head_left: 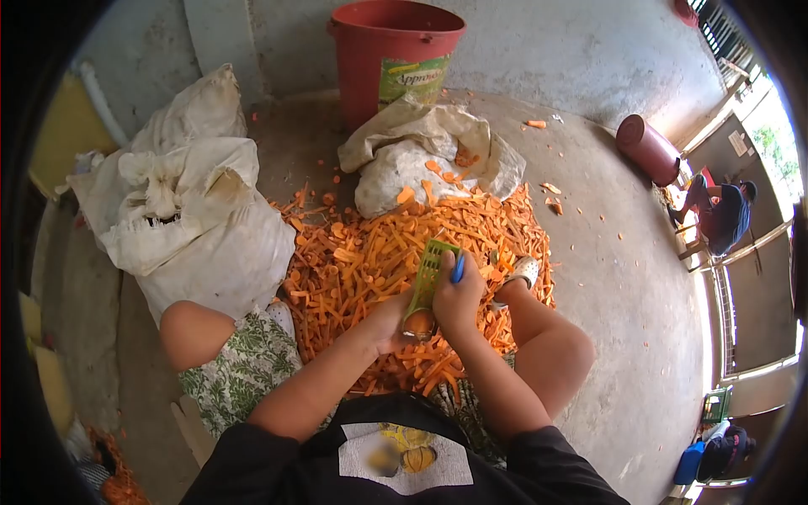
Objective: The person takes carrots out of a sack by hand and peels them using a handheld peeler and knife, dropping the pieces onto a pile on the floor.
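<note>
1. From where I stand, the person's right hand [457, 296] is closed round a blue handle [458, 268] and the lower part of a green slotted tool [429, 268], which slants up between the hands
2. The left hand [392, 324] is grasping from the other side, curled about a rounded orange-brown piece [418, 323] at the tool's near end; its fingers are partly hidden, so I can't tell how firmly they grip
3. Both hands are over a broad heap of orange strips and slices [358, 269], which lies on the floor [623, 337] between the person's bent legs, with a pale shoe [526, 269] at its right edge
4. A crumpled whitish sack [391, 172] lies at the far side of the heap, a few orange slices on it, and a red bin [362, 71] stands upright just behind, near the wall [547, 50]
5. Bulky white sacks [210, 261] sit to the left of the heap
6. Over on the right, a dark red barrel [646, 150] lies tilted, near a person in dark blue [728, 219]; lower down, another person [728, 454] is beside a blue container [688, 464] and near a green crate [716, 405]
</note>
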`<state>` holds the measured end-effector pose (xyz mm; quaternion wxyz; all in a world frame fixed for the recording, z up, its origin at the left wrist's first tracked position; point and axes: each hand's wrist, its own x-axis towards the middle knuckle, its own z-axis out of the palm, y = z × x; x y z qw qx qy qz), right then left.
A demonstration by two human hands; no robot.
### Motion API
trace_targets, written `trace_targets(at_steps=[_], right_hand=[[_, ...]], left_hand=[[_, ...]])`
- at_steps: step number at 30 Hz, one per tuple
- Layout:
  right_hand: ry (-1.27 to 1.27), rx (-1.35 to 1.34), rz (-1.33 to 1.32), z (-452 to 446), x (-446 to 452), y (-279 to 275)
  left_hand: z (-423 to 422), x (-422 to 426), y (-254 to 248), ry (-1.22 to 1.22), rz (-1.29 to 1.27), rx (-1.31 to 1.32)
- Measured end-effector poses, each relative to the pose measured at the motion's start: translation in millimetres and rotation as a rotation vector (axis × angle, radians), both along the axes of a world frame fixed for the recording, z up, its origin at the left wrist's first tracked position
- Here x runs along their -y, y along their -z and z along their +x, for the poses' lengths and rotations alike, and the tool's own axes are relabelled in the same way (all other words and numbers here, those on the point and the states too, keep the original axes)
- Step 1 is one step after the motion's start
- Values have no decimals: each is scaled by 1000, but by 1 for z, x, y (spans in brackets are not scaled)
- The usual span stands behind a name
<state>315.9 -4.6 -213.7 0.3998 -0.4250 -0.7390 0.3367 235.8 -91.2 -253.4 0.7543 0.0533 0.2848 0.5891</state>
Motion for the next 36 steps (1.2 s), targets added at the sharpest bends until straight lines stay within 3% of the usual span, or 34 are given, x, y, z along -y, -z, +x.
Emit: trace_targets(at_steps=[4,5,7,9,11,13,15,17,18,21,22,24,28,31,36], right_hand=[[28,35,62,-8,-10,4],[28,36,62,-11,-19,7],[230,-67,155,-11,-50,18],[454,75,104,9,-107,49],[367,-239,-185,28,-130,47],[370,-267,-196,30,-120,40],[232,-174,-183,24,-89,25],[210,-72,-169,26,-77,16],[77,5,-186,26,-73,11],[-170,223,-184,31,-63,8],[-280,365,-170,34,-59,9],[-428,610,-130,36,-49,0],[-549,610,-113,25,-28,1],[-545,613,-114,19,-23,11],[-465,532,-154,14,-23,28]], left_hand=[[-9,-5,-8,28,39,-80],[-8,-3,-13,33,-54,-180],[-1,1,-15,30,-150,-276],[15,7,-11,218,-138,-304],[12,6,-5,155,-124,-286],[-3,1,1,177,-3,-246],[-3,-1,-6,128,-97,-329],[-4,-1,-8,60,13,-701],[-8,-1,-9,60,10,-702],[-28,-2,-12,-89,50,-1450],[-32,-2,-17,-156,85,-1503],[-37,-3,-21,-185,77,-1529],[-38,-5,-27,-243,34,-1519],[-37,-4,-31,-259,96,-1621],[-32,-2,-25,-312,146,-1558]])
